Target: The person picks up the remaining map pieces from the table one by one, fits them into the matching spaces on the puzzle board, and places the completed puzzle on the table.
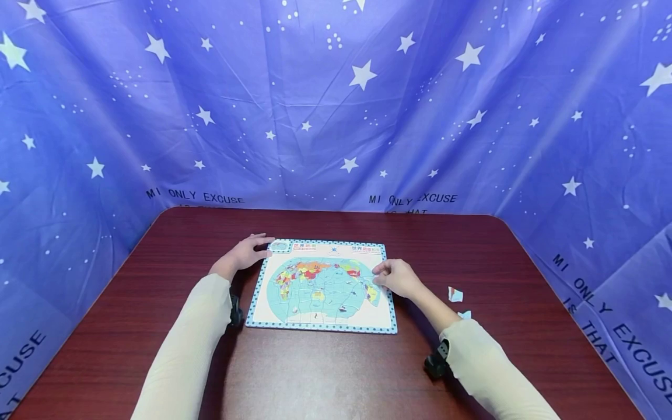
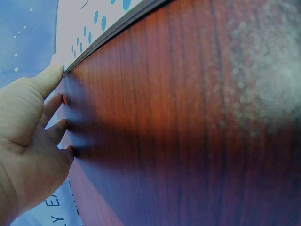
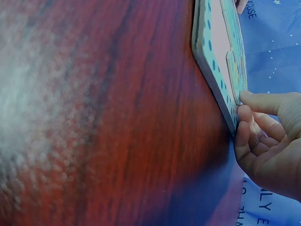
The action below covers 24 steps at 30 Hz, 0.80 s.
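A world map puzzle (image 1: 317,291) lies flat in a board with a blue-dotted border (image 1: 320,329). At the board's far left corner is my left hand (image 1: 245,252), its thumb (image 2: 51,77) on the edge and its fingers spread and fairly straight. My right hand (image 1: 400,279) is over the map's right side, fingers curled. Between its thumb (image 3: 263,102) and forefinger it pinches a puzzle piece at the map's edge, mostly hidden by the fingertips. Just below those fingertips, a piece with a yellow and purple landmass (image 1: 371,294) sits in the map.
Two loose puzzle pieces lie right of the board: one with a reddish patch (image 1: 455,294) and a light blue one (image 1: 464,315), partly covered by the right forearm. The dark red wooden table (image 1: 336,373) ends at a blue star-printed curtain (image 1: 315,169) behind.
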Motion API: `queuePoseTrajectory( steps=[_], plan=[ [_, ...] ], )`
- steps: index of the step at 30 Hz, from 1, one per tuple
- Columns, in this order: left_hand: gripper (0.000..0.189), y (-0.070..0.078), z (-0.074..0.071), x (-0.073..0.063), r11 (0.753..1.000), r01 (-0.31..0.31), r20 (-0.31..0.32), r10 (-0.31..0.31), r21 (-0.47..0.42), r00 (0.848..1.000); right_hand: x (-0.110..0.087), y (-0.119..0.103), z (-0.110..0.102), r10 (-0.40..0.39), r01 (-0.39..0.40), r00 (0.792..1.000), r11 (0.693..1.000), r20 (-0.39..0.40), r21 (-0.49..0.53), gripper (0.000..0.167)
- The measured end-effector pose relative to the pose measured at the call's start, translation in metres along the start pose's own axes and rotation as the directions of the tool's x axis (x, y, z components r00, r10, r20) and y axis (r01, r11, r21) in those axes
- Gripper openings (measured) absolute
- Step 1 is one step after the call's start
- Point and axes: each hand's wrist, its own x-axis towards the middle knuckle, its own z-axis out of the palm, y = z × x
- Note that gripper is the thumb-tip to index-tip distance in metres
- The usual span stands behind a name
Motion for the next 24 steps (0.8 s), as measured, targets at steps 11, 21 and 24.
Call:
queuePoseTrajectory(
  steps=[11, 21, 24],
  plan=[
    [0.051, 0.001, -0.001, 0.0, 1.0, 0.014, 0.008, -0.013, -0.016, 1.0, 0.0, 0.0, 0.0, -0.025, 0.025, 1.0, 1.0, -0.001, -0.01, 0.018],
    [0.051, -0.001, -0.001, 0.002, 1.0, 0.008, 0.01, -0.008, -0.011, 1.0, -0.004, 0.009, -0.018, -0.116, 0.114, 0.993, 0.99, -0.018, -0.082, 0.02],
    [0.051, 0.0, 0.0, 0.001, 1.0, 0.011, 0.01, -0.01, -0.014, 1.0, -0.008, 0.014, -0.026, -0.104, 0.101, 0.994, 0.99, -0.018, -0.102, 0.021]
  ],
)
